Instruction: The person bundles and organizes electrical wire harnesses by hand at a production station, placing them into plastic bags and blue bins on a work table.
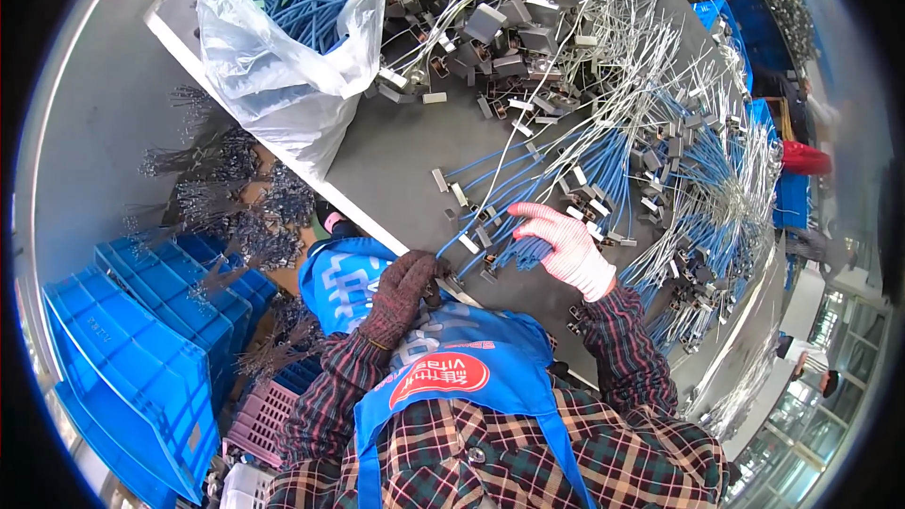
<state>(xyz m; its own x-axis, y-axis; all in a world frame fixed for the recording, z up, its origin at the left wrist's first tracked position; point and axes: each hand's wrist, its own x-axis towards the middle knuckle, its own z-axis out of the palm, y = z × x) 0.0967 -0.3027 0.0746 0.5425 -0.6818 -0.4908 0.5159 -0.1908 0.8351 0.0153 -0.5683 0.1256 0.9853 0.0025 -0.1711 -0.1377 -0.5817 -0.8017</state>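
Observation:
My left hand point(405, 294), in a dark maroon knitted glove, is closed at the table's near edge. A small dark metal part shows by its fingers, but what they grip is mostly hidden. One blue tube point(459, 239) runs up from beside those fingertips. My right hand point(566, 247), in a white glove with pinkish stripes, has its fingers stretched out to the left. It hovers over or rests against a bundle of short blue tubes point(521, 253); I cannot tell which. Around both hands lie small grey metal blocks point(468, 244) on blue-sleeved wires.
A large heap of metal-block parts with silvery wires point(528, 28) covers the far table point(396, 165). At the far left stands a clear plastic bag point(283, 85) of blue tubes. Blue crates point(132, 358) and a pink basket point(259, 419) are stacked at left.

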